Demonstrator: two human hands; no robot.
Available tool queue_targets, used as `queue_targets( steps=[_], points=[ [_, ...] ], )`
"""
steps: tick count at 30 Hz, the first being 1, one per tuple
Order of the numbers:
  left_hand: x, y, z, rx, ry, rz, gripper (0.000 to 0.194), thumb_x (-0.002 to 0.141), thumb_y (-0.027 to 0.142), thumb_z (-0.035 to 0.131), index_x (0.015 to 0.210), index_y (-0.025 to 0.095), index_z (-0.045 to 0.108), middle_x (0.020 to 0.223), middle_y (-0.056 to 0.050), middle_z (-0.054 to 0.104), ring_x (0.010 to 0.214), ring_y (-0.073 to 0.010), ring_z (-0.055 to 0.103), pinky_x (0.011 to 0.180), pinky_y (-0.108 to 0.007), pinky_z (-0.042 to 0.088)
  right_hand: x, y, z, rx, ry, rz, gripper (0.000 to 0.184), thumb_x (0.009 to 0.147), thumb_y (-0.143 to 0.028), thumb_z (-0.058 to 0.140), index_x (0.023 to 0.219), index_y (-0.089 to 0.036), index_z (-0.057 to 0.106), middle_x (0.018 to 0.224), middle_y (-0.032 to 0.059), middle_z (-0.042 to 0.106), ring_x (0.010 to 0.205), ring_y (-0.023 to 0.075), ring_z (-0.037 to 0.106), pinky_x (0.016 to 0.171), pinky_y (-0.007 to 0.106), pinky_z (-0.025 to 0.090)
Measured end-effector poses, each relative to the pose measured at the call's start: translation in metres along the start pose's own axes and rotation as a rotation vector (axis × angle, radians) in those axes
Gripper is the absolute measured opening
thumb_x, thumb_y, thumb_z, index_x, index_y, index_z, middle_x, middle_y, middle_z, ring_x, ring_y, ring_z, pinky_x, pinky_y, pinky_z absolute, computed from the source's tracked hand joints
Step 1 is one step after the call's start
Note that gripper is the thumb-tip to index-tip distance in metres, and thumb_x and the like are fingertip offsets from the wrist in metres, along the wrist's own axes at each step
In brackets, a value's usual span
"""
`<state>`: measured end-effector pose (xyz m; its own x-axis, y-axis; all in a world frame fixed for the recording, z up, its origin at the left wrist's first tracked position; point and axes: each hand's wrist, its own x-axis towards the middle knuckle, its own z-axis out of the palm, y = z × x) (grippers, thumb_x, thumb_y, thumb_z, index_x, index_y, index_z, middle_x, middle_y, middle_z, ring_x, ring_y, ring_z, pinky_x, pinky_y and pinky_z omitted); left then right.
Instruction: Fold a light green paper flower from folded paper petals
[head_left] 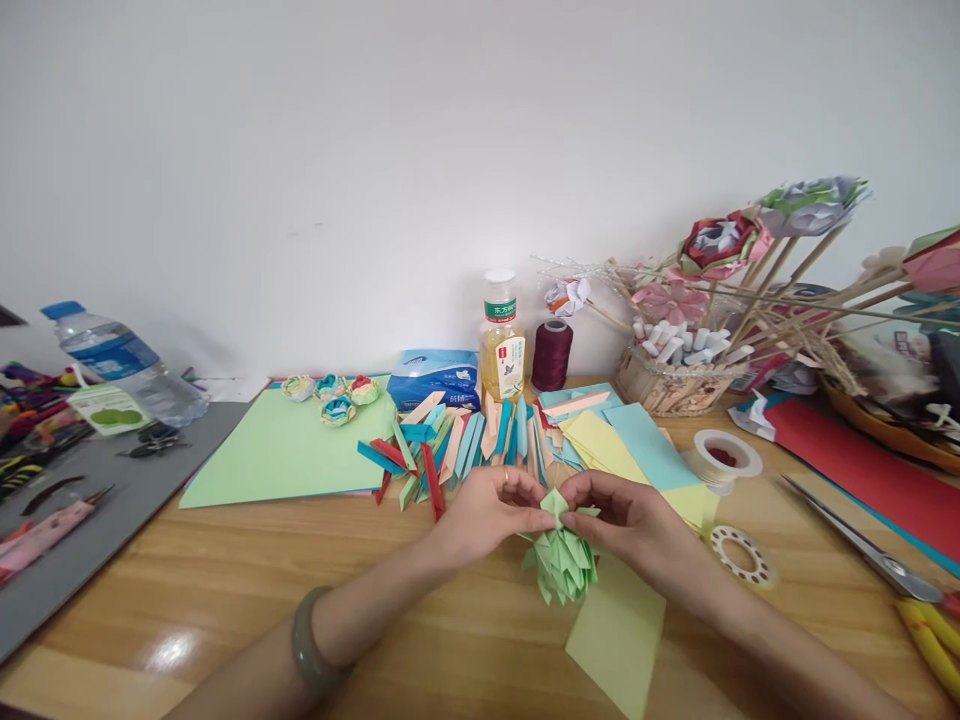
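Observation:
My left hand (501,512) and my right hand (621,510) meet over a green folded-paper flower (562,565) with many pointed petals. Thumbs and fingertips of both pinch its upper part, so the flower hangs below them, just over the table. Under my right forearm lies a pale yellow-green paper sheet (619,635). Just beyond the hands spreads a pile of folded paper strips (465,445) in blue, red, peach and green. Yellow paper (607,450) and light blue paper (649,445) lie beyond my right hand.
Right of my hands are tape rolls (727,455), a perforated white ring (742,556) and scissors (862,550). Along the wall stand a tissue pack (433,378), a drink bottle (502,350), a thread spool (552,356) and a basket (675,385). Green sheets (285,450) lie left.

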<state>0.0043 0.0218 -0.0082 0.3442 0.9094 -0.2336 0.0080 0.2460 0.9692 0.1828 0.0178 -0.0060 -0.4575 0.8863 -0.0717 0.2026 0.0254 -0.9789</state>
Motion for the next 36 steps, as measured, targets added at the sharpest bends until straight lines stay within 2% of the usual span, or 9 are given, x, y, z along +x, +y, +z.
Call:
queue_targets(
  steps=[5,10,17,22,24,28,31,34,36],
  points=[
    [0.000,-0.003,0.001,0.008,0.009,0.026,0.019,0.057,0.021,0.074,0.066,0.014,0.059,0.064,0.002,0.057,0.059,-0.0092,0.052,0.058,-0.023,0.042,-0.001,0.001,0.001,-0.020,0.017,0.002,0.010,0.078,-0.028,0.059,0.077,-0.018,0.057,0.074,-0.0005,0.060,0.066,0.0129,0.056,0.056,0.022,0.042],
    [-0.001,-0.004,0.003,0.091,0.062,0.081,0.012,0.061,0.015,0.068,0.066,0.014,0.058,0.067,0.001,0.057,0.064,-0.0101,0.053,0.061,-0.023,0.043,-0.001,0.004,0.004,-0.164,0.088,-0.068,0.010,0.078,-0.025,0.056,0.070,-0.019,0.054,0.069,-0.0009,0.060,0.064,0.0135,0.058,0.055,0.022,0.045],
    [-0.001,-0.006,0.004,0.182,0.074,0.114,0.010,0.063,0.014,0.066,0.065,0.014,0.056,0.066,0.001,0.055,0.063,-0.0103,0.052,0.060,-0.022,0.043,0.001,0.001,0.002,-0.297,0.024,-0.075,0.009,0.077,-0.025,0.055,0.070,-0.019,0.056,0.070,0.0005,0.061,0.064,0.0150,0.059,0.058,0.024,0.048],
    [-0.004,-0.002,0.003,0.265,0.108,0.162,0.007,0.062,0.010,0.061,0.064,0.015,0.057,0.070,0.001,0.055,0.066,-0.0107,0.053,0.062,-0.022,0.043,-0.005,-0.001,0.002,-0.550,0.090,-0.264,0.011,0.081,-0.020,0.049,0.074,-0.020,0.057,0.072,0.0017,0.064,0.062,0.0157,0.059,0.058,0.026,0.046],
    [-0.005,0.001,0.002,0.217,0.081,0.136,0.011,0.063,0.013,0.062,0.073,0.016,0.061,0.075,0.000,0.058,0.067,-0.0110,0.054,0.063,-0.023,0.044,-0.007,-0.001,0.001,-0.645,0.106,-0.344,0.012,0.083,-0.019,0.048,0.077,-0.021,0.058,0.074,0.0024,0.065,0.063,0.0160,0.059,0.057,0.026,0.045],
    [-0.003,0.006,-0.001,-0.047,0.022,-0.020,0.030,0.069,0.031,0.063,0.096,0.017,0.061,0.089,-0.004,0.063,0.063,-0.0108,0.059,0.065,-0.028,0.048,-0.007,0.001,-0.003,-0.701,0.124,-0.447,0.014,0.085,-0.018,0.046,0.082,-0.022,0.059,0.080,0.0043,0.066,0.070,0.0175,0.061,0.062,0.028,0.046],
    [0.000,0.005,-0.001,-0.044,0.021,-0.047,0.028,0.062,0.032,0.071,0.081,0.014,0.063,0.075,-0.002,0.062,0.063,-0.0120,0.059,0.065,-0.028,0.048,-0.006,0.002,-0.004,-0.689,0.138,-0.502,0.014,0.085,-0.015,0.047,0.087,-0.023,0.058,0.088,0.0050,0.066,0.082,0.0190,0.062,0.070,0.030,0.047],
    [-0.002,0.004,0.001,0.011,0.106,0.046,0.019,0.062,0.027,0.071,0.069,0.015,0.058,0.067,0.000,0.059,0.061,-0.0112,0.057,0.063,-0.026,0.048,-0.007,-0.001,-0.003,-0.650,0.242,-0.541,0.013,0.084,-0.016,0.050,0.093,-0.024,0.055,0.097,0.0066,0.062,0.094,0.0212,0.057,0.078,0.033,0.046],
    [-0.008,0.004,0.004,0.120,0.240,0.216,0.012,0.068,0.025,0.065,0.070,0.016,0.058,0.071,0.000,0.060,0.062,-0.0108,0.056,0.060,-0.024,0.047,-0.010,-0.006,-0.001,-0.609,0.357,-0.522,0.007,0.084,-0.018,0.050,0.089,-0.023,0.053,0.089,0.0064,0.060,0.086,0.0212,0.057,0.073,0.033,0.045]
  ],
)
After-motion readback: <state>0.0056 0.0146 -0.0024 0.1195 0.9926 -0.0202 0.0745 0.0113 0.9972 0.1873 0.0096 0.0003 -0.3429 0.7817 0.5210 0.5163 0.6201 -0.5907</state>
